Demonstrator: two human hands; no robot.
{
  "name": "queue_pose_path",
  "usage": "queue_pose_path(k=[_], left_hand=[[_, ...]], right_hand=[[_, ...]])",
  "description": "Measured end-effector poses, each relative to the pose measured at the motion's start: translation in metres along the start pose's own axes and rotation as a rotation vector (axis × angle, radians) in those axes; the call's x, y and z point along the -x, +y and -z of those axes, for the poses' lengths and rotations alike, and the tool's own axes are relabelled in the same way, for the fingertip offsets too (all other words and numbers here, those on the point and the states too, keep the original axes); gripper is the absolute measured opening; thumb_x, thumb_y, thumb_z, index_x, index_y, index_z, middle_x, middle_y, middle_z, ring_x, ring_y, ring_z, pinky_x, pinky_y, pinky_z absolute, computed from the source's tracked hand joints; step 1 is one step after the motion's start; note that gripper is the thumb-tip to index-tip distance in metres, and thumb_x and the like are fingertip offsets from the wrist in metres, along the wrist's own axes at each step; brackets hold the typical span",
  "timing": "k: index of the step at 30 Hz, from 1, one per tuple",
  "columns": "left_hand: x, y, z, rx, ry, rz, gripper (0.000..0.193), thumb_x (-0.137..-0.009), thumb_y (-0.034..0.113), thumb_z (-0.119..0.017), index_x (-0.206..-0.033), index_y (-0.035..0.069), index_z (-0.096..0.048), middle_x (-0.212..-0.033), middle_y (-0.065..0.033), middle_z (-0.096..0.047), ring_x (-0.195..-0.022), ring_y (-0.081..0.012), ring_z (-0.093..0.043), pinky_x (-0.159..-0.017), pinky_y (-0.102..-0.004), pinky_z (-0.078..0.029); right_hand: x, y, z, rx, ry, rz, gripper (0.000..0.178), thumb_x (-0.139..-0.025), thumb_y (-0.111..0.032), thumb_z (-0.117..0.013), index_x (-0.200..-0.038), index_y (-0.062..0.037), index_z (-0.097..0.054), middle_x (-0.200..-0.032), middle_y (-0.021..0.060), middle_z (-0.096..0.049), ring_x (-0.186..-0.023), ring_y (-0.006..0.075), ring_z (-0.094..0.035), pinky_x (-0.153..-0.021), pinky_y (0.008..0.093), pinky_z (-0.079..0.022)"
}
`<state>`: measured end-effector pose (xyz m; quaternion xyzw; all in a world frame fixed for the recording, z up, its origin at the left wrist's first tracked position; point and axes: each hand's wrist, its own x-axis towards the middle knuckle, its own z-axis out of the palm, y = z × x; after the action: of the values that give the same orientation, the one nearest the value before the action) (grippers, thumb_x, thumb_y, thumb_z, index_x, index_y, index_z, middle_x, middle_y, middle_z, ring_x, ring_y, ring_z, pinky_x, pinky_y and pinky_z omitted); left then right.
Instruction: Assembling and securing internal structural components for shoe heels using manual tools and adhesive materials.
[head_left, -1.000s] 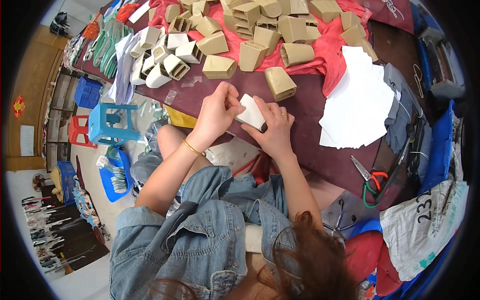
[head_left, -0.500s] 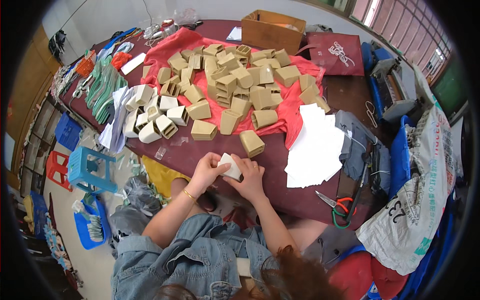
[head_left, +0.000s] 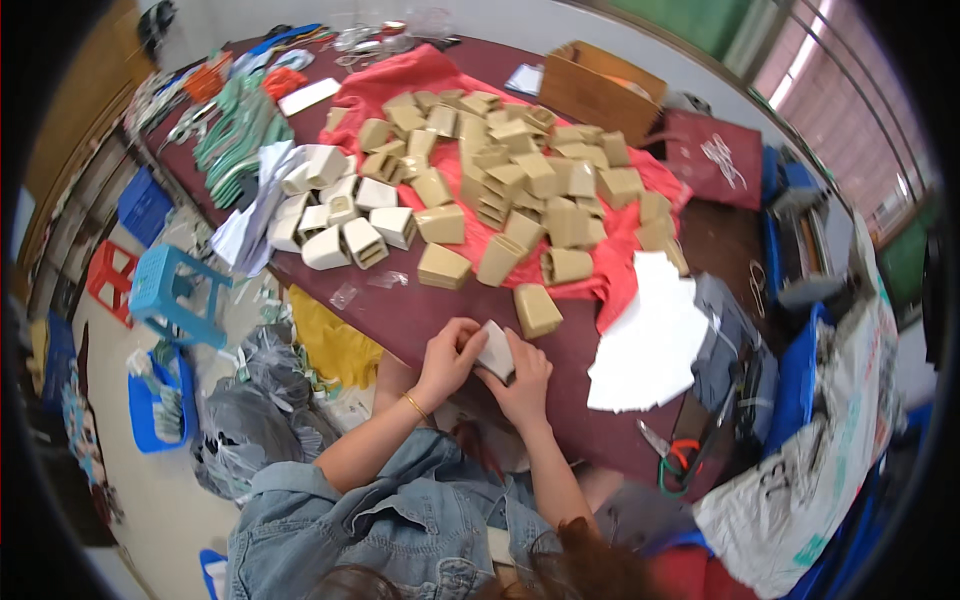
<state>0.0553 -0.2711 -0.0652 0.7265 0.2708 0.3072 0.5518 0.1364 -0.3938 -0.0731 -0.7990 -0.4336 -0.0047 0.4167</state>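
A small white block (head_left: 495,350) with rounded corners is held between my hands, just over the table's front edge. My left hand (head_left: 447,362) is closed, its curled fingertips against the block's left side. My right hand (head_left: 522,382) grips the block's right side and lower end, thumb toward me. The block's underside is hidden. Closest beyond my hands is a single tan hollow block (head_left: 537,310). Further off, many tan hollow blocks (head_left: 537,175) lie heaped on a red cloth (head_left: 622,290). To their left sits a group of white hollow blocks (head_left: 325,250).
White paper sheets (head_left: 645,345) and red-and-green-handled scissors (head_left: 680,460) lie to the right on the dark red table (head_left: 580,420). A wooden box (head_left: 600,85) stands at the back. Green strips (head_left: 240,135) cover the far left. A blue stool (head_left: 165,290) stands on the floor.
The whole view has shifted and tilted. My left thumb has left the white block's top face, and the left fingers now curl at its side. Both hands stay at the block.
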Motion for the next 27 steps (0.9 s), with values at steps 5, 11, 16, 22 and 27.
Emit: queue_pose_path(k=[5, 11, 16, 22, 27], left_hand=[[-0.003, -0.018, 0.019, -0.113, -0.099, -0.236, 0.026, -0.082, 0.015, -0.061, -0.103, 0.002, -0.053, -0.088, -0.0127, -0.051, -0.082, -0.0267, -0.05, -0.073, -0.0346, -0.041], [-0.009, -0.012, 0.029, -0.164, -0.234, -0.311, 0.063, -0.07, 0.033, -0.076, -0.117, 0.002, -0.048, -0.104, -0.0164, -0.051, -0.098, -0.032, -0.05, -0.084, -0.0385, -0.042], [-0.015, -0.017, 0.028, -0.214, -0.36, -0.142, 0.062, -0.074, 0.026, -0.075, -0.123, 0.003, -0.044, -0.109, -0.0174, -0.047, -0.101, -0.0337, -0.049, -0.087, -0.0387, -0.044], [-0.036, -0.005, 0.04, -0.056, -0.552, 0.086, 0.063, -0.076, 0.023, -0.073, -0.126, 0.003, -0.04, -0.113, -0.0195, -0.043, -0.102, -0.0358, -0.049, -0.085, -0.0395, -0.044], [-0.06, -0.031, 0.073, 0.031, -0.891, 0.141, 0.042, -0.081, 0.02, -0.067, -0.115, 0.006, -0.047, -0.108, -0.0166, -0.047, -0.096, -0.037, -0.054, -0.079, -0.0415, -0.047]], right_hand=[[-0.005, -0.001, -0.001, -0.06, 0.012, -0.006, 0.068, -0.069, -0.026, -0.077, -0.128, -0.0065, -0.049, -0.116, 0.0126, -0.054, -0.106, 0.0321, -0.047, -0.09, 0.0431, -0.035], [-0.003, -0.001, 0.003, 0.057, 0.013, -0.001, 0.067, -0.068, -0.017, -0.078, -0.126, -0.0047, -0.048, -0.119, 0.0174, -0.048, -0.107, 0.0357, -0.044, -0.092, 0.044, -0.037], [0.0, 0.0, 0.018, 0.2, -0.028, -0.106, 0.07, -0.062, -0.022, -0.082, -0.122, -0.0073, -0.048, -0.123, 0.0188, -0.036, -0.11, 0.0377, -0.039, -0.093, 0.0452, -0.035], [-0.042, -0.027, 0.053, 0.254, -0.22, -0.2, 0.071, -0.055, -0.026, -0.084, -0.116, -0.0097, -0.052, -0.12, 0.019, -0.038, -0.111, 0.0366, -0.038, -0.093, 0.0479, -0.033], [-0.156, -0.045, 0.052, 0.425, -0.121, -0.09, 0.033, -0.07, -0.016, -0.072, -0.099, -0.0075, -0.059, -0.099, 0.0149, -0.052, -0.092, 0.0343, -0.049, -0.08, 0.0459, -0.037]])
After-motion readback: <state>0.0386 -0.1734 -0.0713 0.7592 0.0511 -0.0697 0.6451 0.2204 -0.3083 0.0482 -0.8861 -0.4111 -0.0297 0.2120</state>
